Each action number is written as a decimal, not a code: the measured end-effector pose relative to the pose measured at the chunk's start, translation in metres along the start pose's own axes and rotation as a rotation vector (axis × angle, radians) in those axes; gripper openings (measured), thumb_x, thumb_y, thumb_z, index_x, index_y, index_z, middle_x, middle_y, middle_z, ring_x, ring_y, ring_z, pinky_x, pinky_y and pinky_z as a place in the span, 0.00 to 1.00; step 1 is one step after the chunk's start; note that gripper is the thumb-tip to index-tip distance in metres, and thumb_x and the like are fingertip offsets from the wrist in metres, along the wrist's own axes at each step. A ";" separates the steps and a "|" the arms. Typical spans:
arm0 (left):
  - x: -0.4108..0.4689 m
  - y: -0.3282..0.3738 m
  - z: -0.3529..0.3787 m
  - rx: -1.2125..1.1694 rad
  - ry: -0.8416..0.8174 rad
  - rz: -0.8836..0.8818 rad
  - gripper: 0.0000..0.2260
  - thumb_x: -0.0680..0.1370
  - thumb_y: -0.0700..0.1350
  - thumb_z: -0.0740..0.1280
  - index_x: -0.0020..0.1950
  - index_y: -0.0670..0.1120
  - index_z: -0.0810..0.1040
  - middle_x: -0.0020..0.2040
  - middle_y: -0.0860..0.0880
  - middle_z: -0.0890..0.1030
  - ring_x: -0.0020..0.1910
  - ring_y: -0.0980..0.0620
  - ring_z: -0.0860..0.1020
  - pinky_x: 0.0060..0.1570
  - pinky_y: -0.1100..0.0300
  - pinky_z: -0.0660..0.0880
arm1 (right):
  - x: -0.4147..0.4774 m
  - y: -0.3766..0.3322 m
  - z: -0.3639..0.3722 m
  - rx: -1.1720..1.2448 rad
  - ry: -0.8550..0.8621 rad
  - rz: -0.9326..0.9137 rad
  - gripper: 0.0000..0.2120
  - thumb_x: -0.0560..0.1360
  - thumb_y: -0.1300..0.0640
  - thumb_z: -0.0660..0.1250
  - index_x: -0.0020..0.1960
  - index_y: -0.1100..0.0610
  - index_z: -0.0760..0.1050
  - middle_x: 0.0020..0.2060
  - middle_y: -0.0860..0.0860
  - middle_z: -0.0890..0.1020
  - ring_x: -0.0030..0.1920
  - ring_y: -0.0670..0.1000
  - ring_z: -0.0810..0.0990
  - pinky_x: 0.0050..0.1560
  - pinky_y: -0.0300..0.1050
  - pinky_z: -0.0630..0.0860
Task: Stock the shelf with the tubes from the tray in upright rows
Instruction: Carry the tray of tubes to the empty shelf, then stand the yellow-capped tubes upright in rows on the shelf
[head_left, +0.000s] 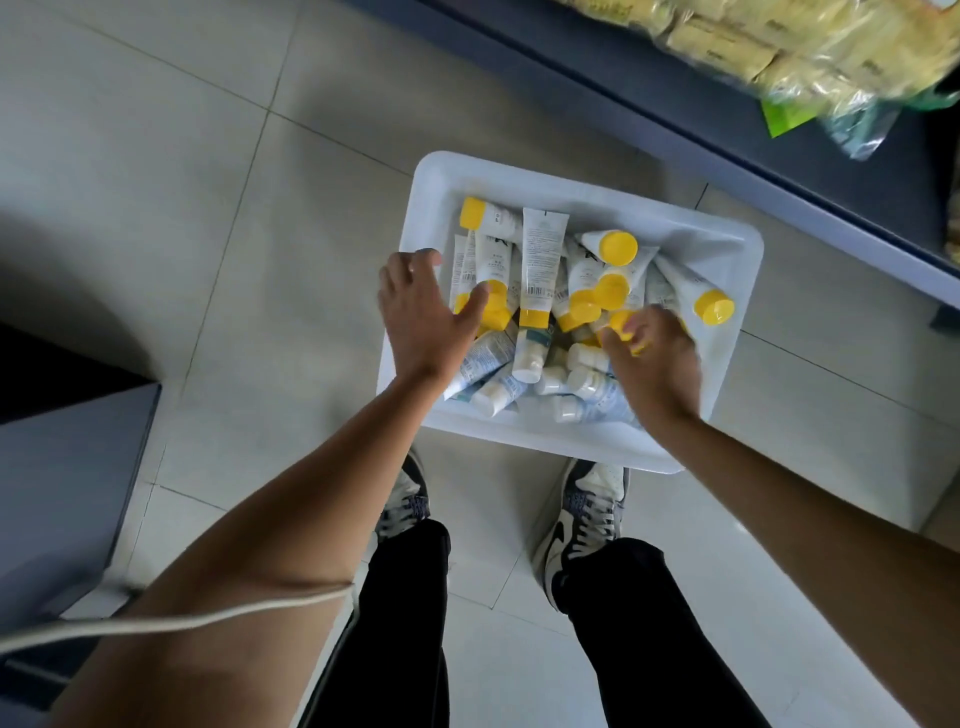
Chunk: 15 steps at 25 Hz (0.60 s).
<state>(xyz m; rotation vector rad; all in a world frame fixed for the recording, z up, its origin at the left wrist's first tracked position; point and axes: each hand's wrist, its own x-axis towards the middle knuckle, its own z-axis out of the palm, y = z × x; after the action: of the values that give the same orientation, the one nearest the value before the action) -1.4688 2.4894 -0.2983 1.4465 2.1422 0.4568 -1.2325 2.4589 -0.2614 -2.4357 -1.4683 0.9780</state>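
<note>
A white plastic tray (727, 244) sits on the tiled floor in front of my feet. It holds several white tubes with yellow caps (540, 260) lying in a jumble, and several smaller tubes with white caps (527, 358) nearer to me. My left hand (423, 317) hovers over the tray's left side, fingers spread, thumb touching a yellow cap. My right hand (652, 364) reaches into the tray's right side, its fingers curled around a yellow-capped tube (623, 322). The shelf's dark base edge (727, 156) runs diagonally beyond the tray.
Packs of yellow wrapped goods (779, 47) lie on the low shelf at the top right. A grey cabinet corner (67, 493) stands at the left. A white cord (182, 618) crosses my left forearm. My two sneakers (582, 519) stand just behind the tray.
</note>
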 end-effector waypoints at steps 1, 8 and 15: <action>0.003 0.007 0.008 -0.019 -0.061 0.016 0.20 0.75 0.58 0.70 0.56 0.43 0.76 0.54 0.45 0.77 0.55 0.44 0.75 0.56 0.50 0.72 | -0.001 -0.013 0.013 0.023 -0.083 -0.063 0.09 0.76 0.50 0.69 0.52 0.54 0.77 0.44 0.49 0.82 0.44 0.53 0.80 0.41 0.47 0.75; 0.038 0.023 0.060 0.022 -0.304 -0.396 0.27 0.73 0.60 0.71 0.63 0.43 0.74 0.61 0.43 0.77 0.60 0.41 0.78 0.54 0.48 0.76 | 0.034 -0.067 0.102 0.015 -0.201 0.031 0.28 0.77 0.54 0.68 0.72 0.56 0.61 0.63 0.59 0.78 0.60 0.63 0.79 0.48 0.53 0.78; 0.042 0.021 0.053 -0.075 -0.420 -0.431 0.19 0.69 0.50 0.73 0.55 0.41 0.79 0.50 0.43 0.84 0.51 0.41 0.82 0.39 0.57 0.70 | 0.031 -0.067 0.106 0.178 -0.202 0.131 0.30 0.71 0.49 0.77 0.64 0.61 0.67 0.48 0.53 0.77 0.47 0.56 0.76 0.38 0.46 0.70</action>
<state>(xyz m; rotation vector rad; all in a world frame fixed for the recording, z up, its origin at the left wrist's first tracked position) -1.4345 2.5354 -0.3395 0.9010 1.9838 0.0624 -1.3354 2.4977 -0.3301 -2.3867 -1.2255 1.3556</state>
